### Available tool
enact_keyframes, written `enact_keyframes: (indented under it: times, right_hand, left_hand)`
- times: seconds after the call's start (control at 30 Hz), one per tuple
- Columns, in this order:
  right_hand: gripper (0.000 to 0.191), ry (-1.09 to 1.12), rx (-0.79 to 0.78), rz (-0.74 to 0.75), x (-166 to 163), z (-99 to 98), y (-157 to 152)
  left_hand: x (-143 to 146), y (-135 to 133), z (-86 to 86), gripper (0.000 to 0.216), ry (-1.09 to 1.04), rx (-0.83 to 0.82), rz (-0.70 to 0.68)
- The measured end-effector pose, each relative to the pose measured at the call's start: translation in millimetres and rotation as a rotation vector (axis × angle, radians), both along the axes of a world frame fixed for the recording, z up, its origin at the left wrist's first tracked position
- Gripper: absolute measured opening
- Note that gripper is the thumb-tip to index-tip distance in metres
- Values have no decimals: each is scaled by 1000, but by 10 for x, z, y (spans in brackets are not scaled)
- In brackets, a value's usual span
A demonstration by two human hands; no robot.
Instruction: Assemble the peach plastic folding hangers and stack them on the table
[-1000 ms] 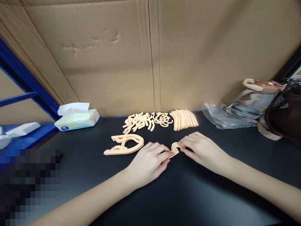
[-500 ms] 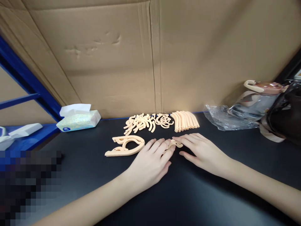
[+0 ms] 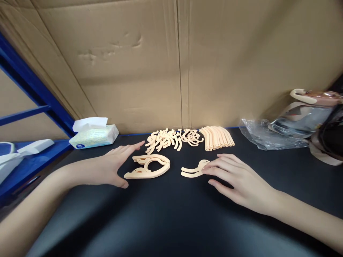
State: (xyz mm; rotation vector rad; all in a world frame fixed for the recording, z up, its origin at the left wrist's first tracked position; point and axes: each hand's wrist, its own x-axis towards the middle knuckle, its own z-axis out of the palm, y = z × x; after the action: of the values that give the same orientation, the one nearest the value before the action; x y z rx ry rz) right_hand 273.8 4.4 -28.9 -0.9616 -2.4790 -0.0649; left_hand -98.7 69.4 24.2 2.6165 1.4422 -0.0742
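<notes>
A folded beige plastic travel hanger [image 3: 155, 174] lies on the black table, its rounded end to the right. My left hand [image 3: 108, 166] hovers just left of it, thumb and fingers spread, holding nothing. To the right of the hanger lies a pair of small curved beige pieces [image 3: 191, 172] that meet at a rounded end with a hole. My right hand [image 3: 238, 178] rests its fingertips on that rounded end, fingers stretched out and thumb apart.
Behind lie a pile of small curved beige parts [image 3: 163, 139], hook-shaped parts [image 3: 192, 136] and a row of longer beige arms [image 3: 217, 137]. A tissue pack [image 3: 95, 136] stands at left. At right are a clear plastic bag [image 3: 264, 135] and a bottle [image 3: 300, 119]. Cardboard [image 3: 134, 71] walls the back.
My left hand has left the small curved pieces and moved left past the hanger, opening out. My right hand stays at the pieces, which are now uncovered. The view has shifted slightly.
</notes>
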Motion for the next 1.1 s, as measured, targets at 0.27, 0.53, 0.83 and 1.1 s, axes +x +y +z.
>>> enact_keyframes:
  times: [0.27, 0.53, 0.83, 1.1]
  right_hand:
    - [18, 36, -41, 15, 37, -28, 18]
    - [18, 61, -73, 24, 48, 3, -4]
    - [17, 64, -74, 20, 43, 10, -7]
    - [16, 74, -90, 29, 46, 20, -17]
  left_hand:
    - [19, 103, -89, 96, -48, -83, 20]
    - [48, 75, -66, 93, -69, -97, 66]
    - [40, 89, -72, 92, -53, -123, 81]
    - [65, 57, -31, 92, -48, -145, 128]
